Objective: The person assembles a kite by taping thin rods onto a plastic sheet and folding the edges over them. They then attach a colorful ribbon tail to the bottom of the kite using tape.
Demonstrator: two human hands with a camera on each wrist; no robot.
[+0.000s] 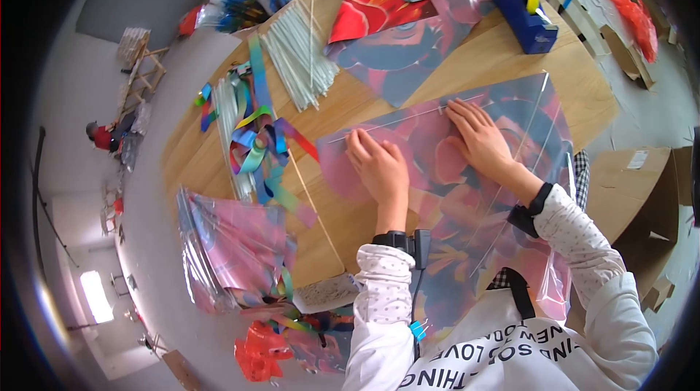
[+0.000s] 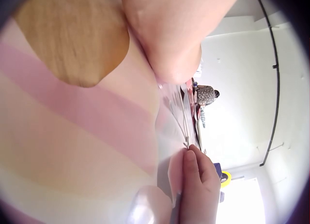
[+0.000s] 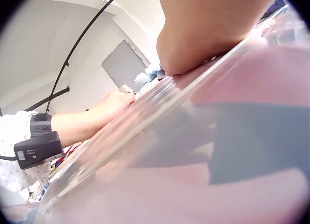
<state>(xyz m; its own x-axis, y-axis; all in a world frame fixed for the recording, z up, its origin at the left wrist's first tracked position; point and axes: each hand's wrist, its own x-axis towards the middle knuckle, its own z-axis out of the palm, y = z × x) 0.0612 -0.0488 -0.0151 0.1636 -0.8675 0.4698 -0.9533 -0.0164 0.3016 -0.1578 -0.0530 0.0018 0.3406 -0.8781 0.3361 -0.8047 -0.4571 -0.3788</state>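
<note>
Thin rod: lies along the far edge of the printed film [image 1: 426,158] on the table [image 1: 576,92], best kept straight and snug to that edge, as a slanted rod could pucker the film; point on it [image 1: 408,119]
Left hand [image 1: 380,172]: relaxed, fingertips on the rod, thumb apart
Right hand [image 1: 487,147]: loosely open, fingertips at the rod's other end
Pressure: light and even suits
Tape dispenser [image 1: 521,19]: beyond the film

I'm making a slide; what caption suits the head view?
Left hand and right hand touch a thin rod lying on a printed sheet.
</note>
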